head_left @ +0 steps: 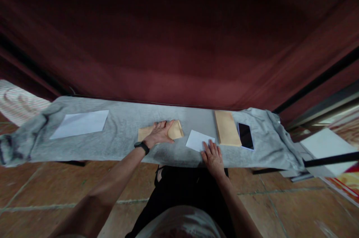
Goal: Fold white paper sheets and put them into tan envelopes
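Observation:
My left hand (159,133) lies flat with fingers stretched out on a small brown envelope (176,130) in the middle of a grey cloth-covered bench (123,139). A black watch sits on that wrist. My right hand (212,155) rests flat, fingers together and extended, on the near edge of a small white folded paper (196,140). Neither hand grips anything.
A stack of brown envelopes (226,127) and a black phone (245,136) lie to the right. White sheets (81,123) lie at the left. A dark red curtain (179,43) hangs behind. Tiled floor is below, and a white board (325,146) stands at the right.

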A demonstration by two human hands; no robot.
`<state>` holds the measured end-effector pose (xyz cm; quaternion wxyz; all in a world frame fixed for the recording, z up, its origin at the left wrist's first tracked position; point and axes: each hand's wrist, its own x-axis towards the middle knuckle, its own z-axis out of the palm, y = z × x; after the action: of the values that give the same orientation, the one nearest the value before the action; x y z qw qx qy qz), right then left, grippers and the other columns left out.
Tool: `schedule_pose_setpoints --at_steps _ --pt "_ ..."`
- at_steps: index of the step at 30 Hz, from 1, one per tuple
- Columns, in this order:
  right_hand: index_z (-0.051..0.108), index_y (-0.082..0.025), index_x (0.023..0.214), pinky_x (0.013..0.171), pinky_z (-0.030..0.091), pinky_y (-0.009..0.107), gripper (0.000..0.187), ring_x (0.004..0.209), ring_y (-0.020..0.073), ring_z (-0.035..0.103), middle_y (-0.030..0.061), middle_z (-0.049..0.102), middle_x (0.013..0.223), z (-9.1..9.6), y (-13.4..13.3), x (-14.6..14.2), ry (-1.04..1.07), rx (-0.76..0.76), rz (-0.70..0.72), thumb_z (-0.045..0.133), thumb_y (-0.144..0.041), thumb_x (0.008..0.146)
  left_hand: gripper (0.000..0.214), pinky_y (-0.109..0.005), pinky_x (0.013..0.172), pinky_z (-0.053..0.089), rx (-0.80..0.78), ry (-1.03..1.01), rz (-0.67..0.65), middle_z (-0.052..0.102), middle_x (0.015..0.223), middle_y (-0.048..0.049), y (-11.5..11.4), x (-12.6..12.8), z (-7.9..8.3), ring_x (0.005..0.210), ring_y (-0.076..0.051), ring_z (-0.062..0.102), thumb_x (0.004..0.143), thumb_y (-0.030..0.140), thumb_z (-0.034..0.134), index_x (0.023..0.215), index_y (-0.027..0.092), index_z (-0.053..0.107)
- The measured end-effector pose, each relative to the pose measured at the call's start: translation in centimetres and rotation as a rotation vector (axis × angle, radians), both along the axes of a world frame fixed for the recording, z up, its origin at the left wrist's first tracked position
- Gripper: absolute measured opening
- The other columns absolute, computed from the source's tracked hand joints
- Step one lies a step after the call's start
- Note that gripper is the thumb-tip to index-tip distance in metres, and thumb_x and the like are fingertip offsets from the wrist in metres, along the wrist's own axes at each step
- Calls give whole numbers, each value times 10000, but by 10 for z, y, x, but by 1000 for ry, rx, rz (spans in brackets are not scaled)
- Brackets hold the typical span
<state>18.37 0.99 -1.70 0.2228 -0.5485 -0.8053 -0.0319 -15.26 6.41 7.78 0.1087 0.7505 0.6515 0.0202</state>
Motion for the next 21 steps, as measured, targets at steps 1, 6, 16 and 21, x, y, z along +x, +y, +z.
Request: schedule_pose_setpoints --at_steps 1,6,16,21 --pt "512 -217 1451 1137 332 560 469 1416 325 406 146 438 1548 3 1 -1 56 -12 1 430 -369 1014 1128 -568 1150 193 16 -10 4 477 1398 -155 -2 1 1 1328 -380 413 646 580 764 1574 256 211" --pt "596 -218 1364 1087 459 463 436 1313 255 540 116 563 1444 41 11 -23 538 -182 86 389 -338 999 1170 -572 1173 156 127 -63 -6 467 1412 -144 -23 15 3 1341 -376 402 660 579 762 1594 257 136" --pt "696 -162 1170 819 580 356 356 923 220 715 89 755 1026 93 35 -63 971 -1045 418 529 -341 912 1092 -567 1206 130 321 -61 -233 477 1418 -166 -68 58 -3 1362 -345 403 742 571 734 1599 229 151" --pt "714 -218 1160 808 571 330 322 924 204 692 39 757 1042 89 32 -50 533 -931 506 600 -232 860 968 -566 1216 100 314 -51 -359 492 1427 -140 -76 67 -9 1369 -337 405 790 530 700 1587 259 221"
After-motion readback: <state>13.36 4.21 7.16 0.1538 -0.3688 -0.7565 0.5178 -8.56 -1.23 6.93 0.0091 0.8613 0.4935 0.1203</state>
